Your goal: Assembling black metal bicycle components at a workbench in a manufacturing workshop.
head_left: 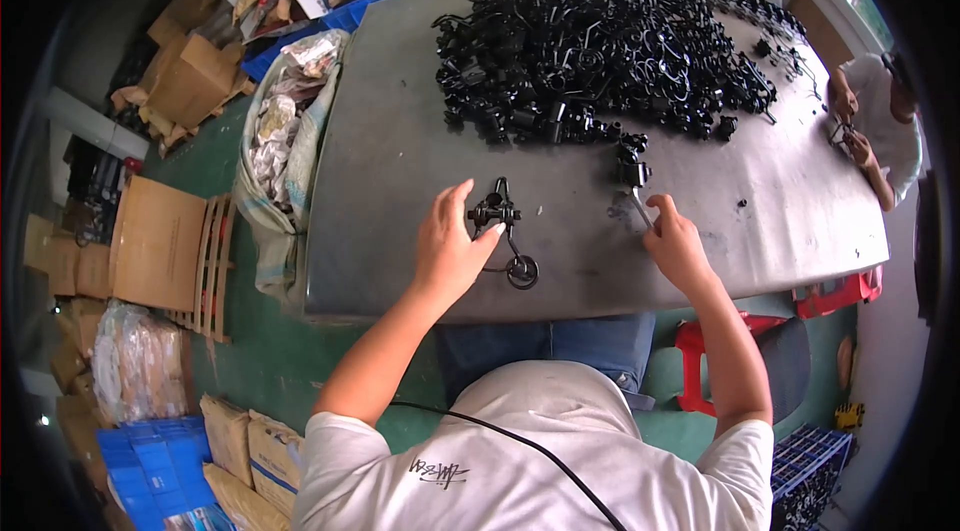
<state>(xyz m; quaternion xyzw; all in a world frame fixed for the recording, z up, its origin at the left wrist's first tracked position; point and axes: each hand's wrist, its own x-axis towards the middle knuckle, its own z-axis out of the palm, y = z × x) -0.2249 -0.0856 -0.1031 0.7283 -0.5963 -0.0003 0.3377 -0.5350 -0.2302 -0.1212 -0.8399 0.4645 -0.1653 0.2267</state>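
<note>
My left hand is curved round a black metal fitting, with the thumb against its near side. The fitting has a looped wire end at the top, and a thin rod runs down from it to a black ring on the tabletop. At the right, my right hand pinches the near end of a slim silver metal bar. Its far end meets a black cylindrical part at the front of the pile. Whether the bar is a separate tool or belongs to that part, I cannot tell.
A large tangled pile of black metal parts covers the back of the grey metal table. A woven sack stands against its left side. Across the right corner, another person's hands hold a small part. A red stool stands below.
</note>
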